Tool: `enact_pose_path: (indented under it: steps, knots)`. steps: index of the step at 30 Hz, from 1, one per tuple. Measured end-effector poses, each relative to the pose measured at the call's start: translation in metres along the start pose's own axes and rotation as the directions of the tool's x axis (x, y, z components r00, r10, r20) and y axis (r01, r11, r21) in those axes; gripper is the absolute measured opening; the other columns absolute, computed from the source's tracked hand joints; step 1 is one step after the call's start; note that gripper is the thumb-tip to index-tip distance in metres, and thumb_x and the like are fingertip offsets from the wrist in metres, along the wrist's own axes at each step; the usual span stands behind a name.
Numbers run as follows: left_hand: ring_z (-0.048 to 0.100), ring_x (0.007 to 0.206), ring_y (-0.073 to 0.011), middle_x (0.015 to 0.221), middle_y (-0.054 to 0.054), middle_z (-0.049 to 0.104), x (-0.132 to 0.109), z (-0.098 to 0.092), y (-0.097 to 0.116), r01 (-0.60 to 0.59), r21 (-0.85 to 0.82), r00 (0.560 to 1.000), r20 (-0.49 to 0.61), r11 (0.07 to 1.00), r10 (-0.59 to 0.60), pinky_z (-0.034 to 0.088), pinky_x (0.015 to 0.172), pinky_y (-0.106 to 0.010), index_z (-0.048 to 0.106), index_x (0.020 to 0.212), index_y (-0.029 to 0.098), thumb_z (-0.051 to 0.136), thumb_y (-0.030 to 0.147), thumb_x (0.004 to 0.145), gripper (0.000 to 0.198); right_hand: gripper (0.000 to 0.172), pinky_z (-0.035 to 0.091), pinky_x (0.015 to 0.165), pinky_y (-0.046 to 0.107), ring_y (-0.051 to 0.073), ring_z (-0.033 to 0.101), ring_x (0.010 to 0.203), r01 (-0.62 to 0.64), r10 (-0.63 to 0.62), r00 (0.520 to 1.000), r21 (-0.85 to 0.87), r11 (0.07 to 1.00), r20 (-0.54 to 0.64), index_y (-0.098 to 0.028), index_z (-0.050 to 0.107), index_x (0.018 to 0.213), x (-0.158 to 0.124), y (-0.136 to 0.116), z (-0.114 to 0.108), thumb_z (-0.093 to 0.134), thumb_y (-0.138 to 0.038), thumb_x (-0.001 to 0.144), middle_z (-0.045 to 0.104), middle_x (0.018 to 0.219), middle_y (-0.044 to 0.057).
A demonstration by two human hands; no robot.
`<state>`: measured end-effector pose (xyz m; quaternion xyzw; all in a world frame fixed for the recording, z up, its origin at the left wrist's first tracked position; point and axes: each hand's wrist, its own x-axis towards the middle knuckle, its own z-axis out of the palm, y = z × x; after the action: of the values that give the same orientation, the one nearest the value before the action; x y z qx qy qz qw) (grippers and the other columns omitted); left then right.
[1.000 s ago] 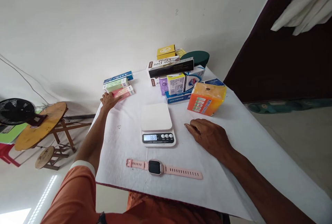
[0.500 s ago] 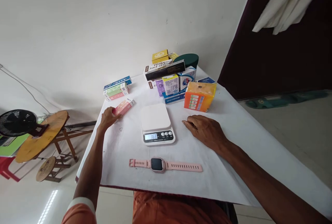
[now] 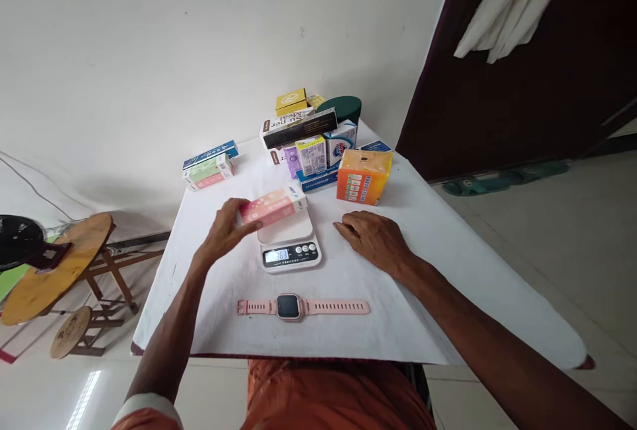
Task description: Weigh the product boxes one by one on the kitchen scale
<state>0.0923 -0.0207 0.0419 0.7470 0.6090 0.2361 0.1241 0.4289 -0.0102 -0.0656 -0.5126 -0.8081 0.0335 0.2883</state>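
My left hand (image 3: 226, 229) grips the near end of a pink and white box (image 3: 271, 208), thumb along its front and fingers behind. The box is held at a slant over the white plate of a kitchen scale (image 3: 290, 259), hiding the plate's back part. Lit digits show on the scale's display. To the right of the scale, my right hand (image 3: 372, 237) rests on the white tablecloth with its fingers curled under and nothing visible in them. A pink smartwatch (image 3: 289, 307) lies stretched out flat in front of the scale.
An orange pack (image 3: 363, 181) stands behind my right hand. Further back are several stacked cartons (image 3: 298, 128) and a dark green round lid (image 3: 343, 106). Blue, green and pink boxes (image 3: 209, 166) lie at the back left. A wooden stool (image 3: 72, 332) and a fan stand left of the table.
My left hand has lifted the pink and white box from the left of the table and carried it right, over the scale. My right hand stays in place. The view has shifted slightly.
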Motion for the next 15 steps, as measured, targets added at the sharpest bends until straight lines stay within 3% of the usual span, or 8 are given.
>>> enact_pose_path:
  steps: [4,10,15]
  knots:
    - [0.064,0.114,-0.0291,0.119,-0.007,0.069,-0.001,0.020,0.010,-0.056,0.009,0.996,0.069,0.998,0.056,0.049,0.103,-0.046,0.064,0.122,0.028,0.072,0.053,0.090,0.042,0.037,0.034,0.067,0.032,0.019,0.060,0.073,0.002,-0.002,1.000,-0.012,1.000,0.000,-0.022,0.061,0.073,0.001,-0.001,-0.001,0.047,-0.034,0.105,0.071,0.075,0.006]
    - [0.057,0.131,-0.0348,0.136,-0.011,0.063,0.000,0.008,0.013,-0.051,0.035,0.996,0.078,0.998,0.048,0.045,0.109,-0.052,0.057,0.139,0.034,0.083,0.055,0.081,0.067,0.035,0.034,0.067,0.032,0.020,0.063,0.075,-0.013,0.014,0.999,-0.024,1.000,0.034,-0.021,0.063,0.075,0.003,-0.004,-0.005,0.049,-0.033,0.105,0.072,0.077,0.006]
    - [0.056,0.133,-0.0359,0.139,-0.011,0.062,0.008,0.013,0.029,-0.123,0.088,0.992,0.042,0.989,0.120,0.045,0.108,-0.053,0.055,0.143,0.035,0.081,0.057,0.082,0.070,0.035,0.034,0.067,0.031,0.020,0.065,0.078,-0.028,0.031,0.997,-0.046,0.999,0.066,-0.020,0.065,0.078,0.004,-0.007,-0.009,0.049,-0.033,0.106,0.073,0.080,0.006]
